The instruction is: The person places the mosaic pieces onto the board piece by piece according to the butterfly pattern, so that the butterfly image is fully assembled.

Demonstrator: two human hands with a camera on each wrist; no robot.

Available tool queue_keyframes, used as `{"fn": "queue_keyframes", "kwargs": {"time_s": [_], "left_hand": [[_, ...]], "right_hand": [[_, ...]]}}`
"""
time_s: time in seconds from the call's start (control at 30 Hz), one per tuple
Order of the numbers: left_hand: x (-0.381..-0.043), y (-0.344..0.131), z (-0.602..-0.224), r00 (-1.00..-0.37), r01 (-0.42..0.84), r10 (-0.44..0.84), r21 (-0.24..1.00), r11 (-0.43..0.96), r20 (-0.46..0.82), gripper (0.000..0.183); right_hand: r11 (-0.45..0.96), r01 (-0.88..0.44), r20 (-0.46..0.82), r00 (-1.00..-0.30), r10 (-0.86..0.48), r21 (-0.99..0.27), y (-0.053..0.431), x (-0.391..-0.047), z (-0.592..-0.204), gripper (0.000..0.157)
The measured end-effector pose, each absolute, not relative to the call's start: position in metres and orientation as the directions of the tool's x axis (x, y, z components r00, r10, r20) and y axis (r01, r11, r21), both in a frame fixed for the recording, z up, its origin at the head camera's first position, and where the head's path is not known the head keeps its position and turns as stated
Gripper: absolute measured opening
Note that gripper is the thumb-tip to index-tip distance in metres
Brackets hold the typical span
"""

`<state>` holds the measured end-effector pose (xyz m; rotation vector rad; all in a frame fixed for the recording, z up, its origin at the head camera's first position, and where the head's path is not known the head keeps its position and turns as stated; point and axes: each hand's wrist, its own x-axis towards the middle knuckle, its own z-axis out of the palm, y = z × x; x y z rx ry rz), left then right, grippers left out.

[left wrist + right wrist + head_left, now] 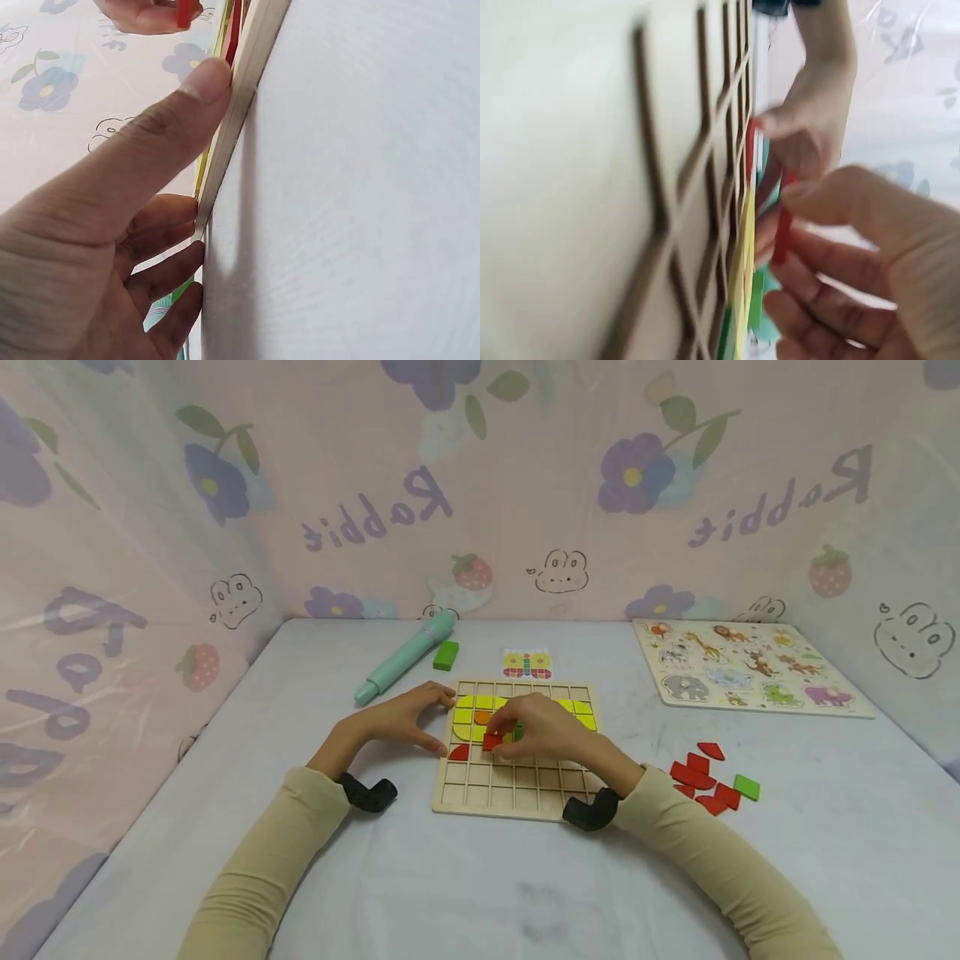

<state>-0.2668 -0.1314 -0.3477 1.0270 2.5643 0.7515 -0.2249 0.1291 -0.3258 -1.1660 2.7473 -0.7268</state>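
A wooden grid board lies on the table, its upper rows filled with yellow tiles, an orange tile and a green one partly behind the right hand. In the lower left of the filled part sits a red quarter-round tile. My right hand pinches a red tile between thumb and fingers, just over the board beside that quarter-round. At the board's left edge rests my left hand, thumb and fingertips touching the rim, as the left wrist view also shows.
Loose red tiles and a green tile lie to the right. Behind the board are a butterfly pattern card, a green block and a mint-green tube. An animal puzzle board lies at the back right.
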Motion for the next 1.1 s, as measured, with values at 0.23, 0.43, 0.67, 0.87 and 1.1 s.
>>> {"fn": "queue_keyframes", "kwargs": {"time_s": [0.23, 0.43, 0.67, 0.87, 1.1], "left_hand": [[-0.267, -0.132, -0.348, -0.705, 0.566, 0.707, 0.557, 0.607, -0.053, 0.074], [-0.268, -0.132, -0.348, -0.699, 0.571, 0.713, 0.563, 0.597, -0.048, 0.074], [-0.268, -0.132, -0.349, -0.703, 0.565, 0.709, 0.561, 0.606, -0.057, 0.075], [-0.268, -0.133, -0.348, -0.706, 0.560, 0.706, 0.562, 0.609, -0.061, 0.074], [-0.268, -0.133, -0.348, -0.704, 0.560, 0.708, 0.566, 0.605, -0.061, 0.073]], "right_hand": [[0.584, -0.681, 0.127, -0.692, -0.711, -0.442, 0.118, -0.228, -0.336, 0.022], [0.570, -0.688, 0.118, -0.678, -0.725, -0.449, 0.117, -0.228, -0.340, 0.022], [0.522, -0.724, 0.139, -0.635, -0.760, -0.451, 0.116, -0.230, -0.342, 0.025], [0.505, -0.740, 0.154, -0.618, -0.771, -0.445, 0.114, -0.231, -0.344, 0.026], [0.515, -0.741, 0.154, -0.623, -0.767, -0.432, 0.118, -0.228, -0.339, 0.027]]}}
